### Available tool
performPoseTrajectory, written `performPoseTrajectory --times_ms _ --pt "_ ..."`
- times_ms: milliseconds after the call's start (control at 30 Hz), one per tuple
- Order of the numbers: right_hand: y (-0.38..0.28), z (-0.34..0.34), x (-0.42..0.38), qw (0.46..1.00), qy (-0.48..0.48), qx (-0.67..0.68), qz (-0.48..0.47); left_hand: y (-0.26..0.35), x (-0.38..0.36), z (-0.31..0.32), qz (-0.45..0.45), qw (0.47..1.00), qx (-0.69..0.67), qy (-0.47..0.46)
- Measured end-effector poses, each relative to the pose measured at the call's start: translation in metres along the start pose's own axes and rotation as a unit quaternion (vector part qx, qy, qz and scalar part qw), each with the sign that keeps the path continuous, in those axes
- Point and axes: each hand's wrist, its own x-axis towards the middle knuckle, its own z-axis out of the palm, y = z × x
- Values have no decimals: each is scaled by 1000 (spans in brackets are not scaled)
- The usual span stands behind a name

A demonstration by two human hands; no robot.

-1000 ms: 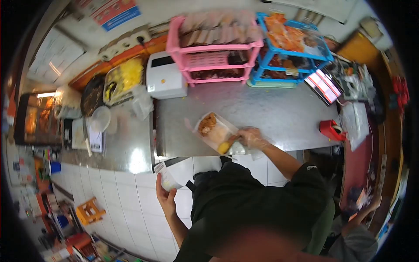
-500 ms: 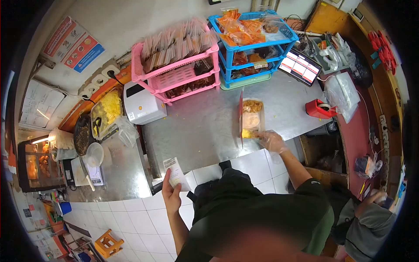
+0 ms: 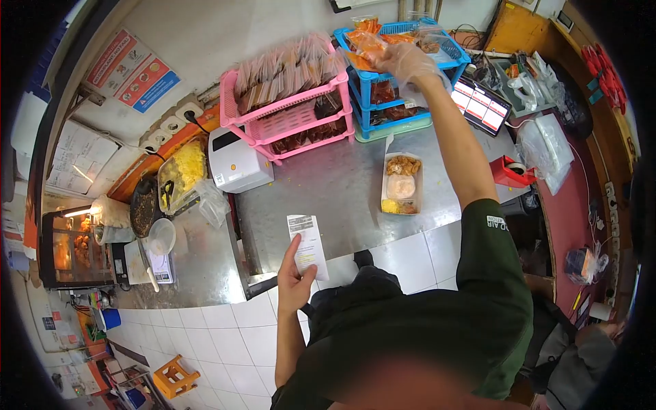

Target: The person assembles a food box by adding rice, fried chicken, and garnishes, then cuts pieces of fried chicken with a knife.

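My left hand (image 3: 295, 281) pinches a printed paper receipt (image 3: 306, 242) between thumb and fingers, over the front edge of the steel counter. My right hand (image 3: 410, 63), in a clear plastic glove, is up at the top tier of the blue rack (image 3: 384, 91). Its fingertips are at the orange packets (image 3: 365, 46); the loose glove and the packets obscure whether they grip one. Below that arm an open food box (image 3: 402, 198) sits on the counter, holding fried pieces (image 3: 403, 165), a mound of rice (image 3: 400, 186) and something yellow. A white utensil tip sticks up at its far edge.
A pink rack (image 3: 294, 113) of packets stands left of the blue one, beside a white printer (image 3: 239, 167). A tablet (image 3: 480, 104) and a red tape dispenser (image 3: 511, 172) are at the right. Another person's sleeve (image 3: 581, 372) shows at lower right.
My right hand has left the food box and moved up to the blue rack's top tier. The box's lid no longer stands up at its left side. My left hand still holds the receipt.
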Motion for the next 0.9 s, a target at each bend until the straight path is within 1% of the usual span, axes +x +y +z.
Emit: performPoseTrajectory --times_ms 33,67,133,167,200,233,267,300,333,367,433,467,500,533,567,600,633,667,733,767,800,833,867,900 --pt "5 1 6 999 0 -32 27 -2 -3 0 4 1000 -8 -3" --pt "15 6 12 999 -4 -33 26 -4 -7 0 7 1000 -16 -6" --pt "34 18 19 996 5 -68 -53 -8 -11 -1 -6 1000 -22 0" --pt "38 16 26 996 5 -70 -53 -11 -10 0 -11 1000 -28 4" --pt "42 15 31 995 42 23 -92 -12 -10 2 -14 999 -29 3" --pt "49 19 29 982 77 116 -125 -12 -10 4 -19 999 -27 -4" --pt "55 19 21 983 74 118 -115 -13 -10 4 -27 999 -24 -13" --pt "57 12 9 950 107 274 -103 -14 -10 5 -38 999 -20 -20" --pt "58 2 -6 893 140 420 -87 -16 -10 7 -49 998 -26 -35" --pt "46 -10 -41 848 136 510 -54 -20 -9 10 -58 996 -35 -50" --pt "73 -14 -88 824 112 555 -25 -33 -9 17 -73 995 -26 -60" --pt "87 -15 -115 866 76 494 25 -41 -8 20 -78 995 -19 -62" --pt "104 -12 -135 900 40 429 73 -49 -7 22 -109 990 -35 -83" --pt "130 -2 -148 910 -15 398 117 -58 -5 24 -110 990 -36 -85" --pt "151 16 -159 914 -70 366 162 -68 -4 26 -124 985 -30 -117" --pt "161 33 -171 913 -69 365 168 -78 -3 29 -139 978 -24 -152" --pt "170 49 -187 963 -35 234 130 -87 1 34 -152 972 -13 -178" --pt "180 68 -207 991 -4 98 92 -101 3 39 -160 970 -13 -185" --pt "206 125 -243 997 -39 20 -71 -135 11 52 -198 949 24 -244" --pt "188 131 -267 990 -112 83 -2 -149 14 60 -217 939 29 -266" --pt "175 139 -279 976 -184 112 7 -164 19 68 -218 937 30 -272" --pt "163 147 -292 957 -255 138 20 -179 24 76 -195 927 82 -308" --pt "114 119 -298 960 -272 15 58 -188 28 84 -172 913 134 -343" --pt "116 134 -305 960 -272 16 65 -186 35 95 -154 893 211 -366"
